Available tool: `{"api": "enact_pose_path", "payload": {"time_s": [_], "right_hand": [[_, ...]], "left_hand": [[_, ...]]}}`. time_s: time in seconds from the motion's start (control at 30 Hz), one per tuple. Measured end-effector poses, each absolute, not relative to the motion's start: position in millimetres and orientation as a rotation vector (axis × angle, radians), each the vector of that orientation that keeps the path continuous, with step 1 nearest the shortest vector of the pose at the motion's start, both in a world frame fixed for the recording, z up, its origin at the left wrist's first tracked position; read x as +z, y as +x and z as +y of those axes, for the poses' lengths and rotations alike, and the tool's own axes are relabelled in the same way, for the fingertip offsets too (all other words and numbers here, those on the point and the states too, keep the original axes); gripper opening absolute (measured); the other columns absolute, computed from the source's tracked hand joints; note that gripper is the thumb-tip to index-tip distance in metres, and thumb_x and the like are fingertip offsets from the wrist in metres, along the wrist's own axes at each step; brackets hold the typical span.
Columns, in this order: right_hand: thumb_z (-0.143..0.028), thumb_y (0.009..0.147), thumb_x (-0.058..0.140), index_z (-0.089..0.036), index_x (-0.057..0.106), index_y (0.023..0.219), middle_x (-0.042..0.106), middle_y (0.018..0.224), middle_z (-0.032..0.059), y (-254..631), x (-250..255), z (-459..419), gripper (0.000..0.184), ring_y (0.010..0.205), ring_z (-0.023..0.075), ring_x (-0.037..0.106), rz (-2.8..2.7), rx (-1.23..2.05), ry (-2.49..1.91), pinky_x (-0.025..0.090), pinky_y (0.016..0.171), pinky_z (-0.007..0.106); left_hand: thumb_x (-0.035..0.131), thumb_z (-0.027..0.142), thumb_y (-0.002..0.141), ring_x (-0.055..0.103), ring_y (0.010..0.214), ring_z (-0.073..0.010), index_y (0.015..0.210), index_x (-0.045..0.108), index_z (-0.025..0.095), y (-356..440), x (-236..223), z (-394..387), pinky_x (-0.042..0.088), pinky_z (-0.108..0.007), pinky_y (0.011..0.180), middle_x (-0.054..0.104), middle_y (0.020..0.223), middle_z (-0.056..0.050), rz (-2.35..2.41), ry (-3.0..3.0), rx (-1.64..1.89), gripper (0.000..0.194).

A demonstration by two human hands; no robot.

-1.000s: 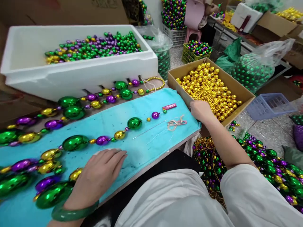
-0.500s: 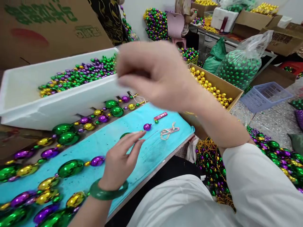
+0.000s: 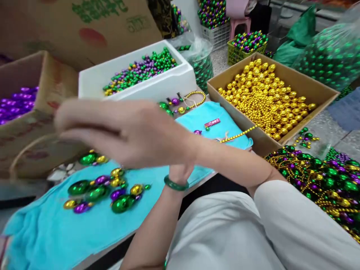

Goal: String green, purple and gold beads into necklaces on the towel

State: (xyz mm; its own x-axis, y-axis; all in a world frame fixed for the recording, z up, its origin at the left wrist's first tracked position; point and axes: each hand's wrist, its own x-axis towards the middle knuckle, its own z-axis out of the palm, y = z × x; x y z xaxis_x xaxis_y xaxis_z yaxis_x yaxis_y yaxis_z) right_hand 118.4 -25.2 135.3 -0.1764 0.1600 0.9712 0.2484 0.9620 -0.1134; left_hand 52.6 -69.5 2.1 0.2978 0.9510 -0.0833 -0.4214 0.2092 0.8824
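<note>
My right hand, smeared by motion, reaches across in front of me with thumb and fingers pinched together. From its fingertips a pale cord trails in a loop to the left. Behind my right hand and forearm, my left hand is mostly hidden, and only its wrist side and a green bangle show. Strung green, gold and purple beads lie on the turquoise cloth. Beyond my forearm are a purple bead, a small red label and a strand of small gold beads.
A white foam box of small mixed beads stands behind the cloth. At left is a cardboard box with purple beads; at right, a cardboard box holds gold beads. Bead necklaces pile up at lower right.
My view has turned left and down. My right hand has swept left across my left hand, and the pale cord now trails from it. A gold bead strand now shows beyond my forearm.
</note>
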Motion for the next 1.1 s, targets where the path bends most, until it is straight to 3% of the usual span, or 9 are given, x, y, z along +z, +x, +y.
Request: {"api": "enact_pose_path", "payload": {"time_s": [0.03, 0.1, 0.2, 0.27, 0.37, 0.5, 0.6, 0.7, 1.1], "right_hand": [[-0.027, 0.09, 0.029, -0.014, 0.055, 0.083, 0.051, 0.073, -0.0125, 129.6, 134.8, -20.5, 0.03, 0.075, -0.0023, 0.055, -1.621, 0.066, -0.42, 0.044, 0.075, 0.014], [-0.023, 0.088, 0.038, -0.013, 0.052, 0.08, 0.047, 0.068, -0.0122, 154.8, 133.2, -12.4, 0.019, 0.072, -0.0029, 0.054, -1.511, 0.277, -0.465, 0.044, 0.073, 0.013], [-0.018, 0.088, 0.05, -0.017, 0.049, 0.075, 0.047, 0.062, -0.0087, 193.6, 127.0, -9.9, 0.013, 0.049, 0.0024, 0.047, -1.349, 0.614, -0.833, 0.04, 0.048, 0.015], [-0.015, 0.084, 0.056, -0.019, 0.054, 0.082, 0.056, 0.071, -0.004, 216.2, 118.7, -21.0, 0.005, 0.06, 0.0069, 0.054, -1.381, 0.563, -1.108, 0.042, 0.051, 0.018], [-0.021, 0.081, 0.061, -0.018, 0.06, 0.09, 0.061, 0.085, -0.0004, 241.1, 97.4, -58.1, 0.009, 0.077, 0.0113, 0.056, -1.532, 0.378, -1.284, 0.043, 0.062, 0.022], [-0.023, 0.085, 0.056, -0.017, 0.066, 0.081, 0.063, 0.072, 0.0003, 253.6, 48.0, -107.9, 0.012, 0.068, 0.0128, 0.055, -2.111, 0.879, -1.491, 0.041, 0.063, 0.025], [-0.019, 0.09, 0.044, -0.014, 0.067, 0.094, 0.066, 0.092, 0.0103, 252.9, 3.6, -116.2, 0.023, 0.085, 0.0207, 0.056, -2.144, 0.513, -1.996, 0.04, 0.072, 0.031], [-0.023, 0.092, 0.044, -0.014, 0.062, 0.11, 0.062, 0.11, 0.0146, 253.1, -28.7, -109.1, 0.028, 0.102, 0.0278, 0.051, -2.19, 0.244, -2.18, 0.038, 0.08, 0.036], [-0.017, 0.089, 0.038, -0.011, 0.058, 0.096, 0.061, 0.098, 0.0156, 268.8, -44.4, -118.9, 0.022, 0.091, 0.0262, 0.053, -2.476, 0.009, -2.106, 0.033, 0.075, 0.035]], "left_hand": [[0.081, 0.041, 0.062, 0.066, 0.084, -0.017, 0.08, 0.068, 0.024, 50.5, -0.8, -67.1, 0.055, -0.03, 0.078, 0.07, 0.08, 0.0, 0.742, 0.812, 1.094, 0.028], [0.08, 0.035, 0.065, 0.064, 0.072, -0.0126, 0.077, 0.067, 0.021, 44.4, -3.4, -61.7, 0.054, -0.026, 0.071, 0.065, 0.069, 0.002, 0.731, 0.722, 1.064, 0.023], [0.078, 0.03, 0.069, 0.061, 0.063, -0.0094, 0.076, 0.066, 0.017, 30.7, 0.0, -54.9, 0.052, -0.023, 0.062, 0.06, 0.062, 0.003, 0.743, 0.702, 1.014, 0.019], [0.077, 0.027, 0.07, 0.06, 0.059, -0.0087, 0.077, 0.065, 0.015, 19.6, 5.5, -50.9, 0.051, -0.021, 0.058, 0.06, 0.061, 0.002, 0.789, 0.731, 1.023, 0.018], [0.076, 0.024, 0.07, 0.057, 0.054, -0.0065, 0.079, 0.064, 0.016, 1.3, 14.8, -44.2, 0.048, -0.019, 0.051, 0.06, 0.062, 0.004, 0.849, 0.707, 1.112, 0.018], [0.075, 0.022, 0.069, 0.055, 0.051, -0.0054, 0.08, 0.063, 0.016, -17.3, 22.4, -38.2, 0.046, -0.017, 0.047, 0.06, 0.064, 0.004, 0.902, 0.672, 1.207, 0.018], [0.075, 0.022, 0.069, 0.055, 0.051, -0.0052, 0.08, 0.063, 0.015, -18.3, 23.5, -40.6, 0.045, -0.016, 0.047, 0.06, 0.064, 0.004, 0.932, 0.676, 1.204, 0.017], [0.075, 0.023, 0.069, 0.055, 0.05, -0.0052, 0.078, 0.064, 0.015, -10.8, 22.4, -46.3, 0.045, -0.016, 0.046, 0.059, 0.062, 0.003, 0.957, 0.698, 1.169, 0.017], [0.075, 0.029, 0.067, 0.057, 0.05, -0.0058, 0.081, 0.062, 0.015, 0.0, 20.0, -55.9, 0.045, -0.017, 0.047, 0.061, 0.065, 0.003, 0.991, 0.755, 1.089, 0.023]]}}
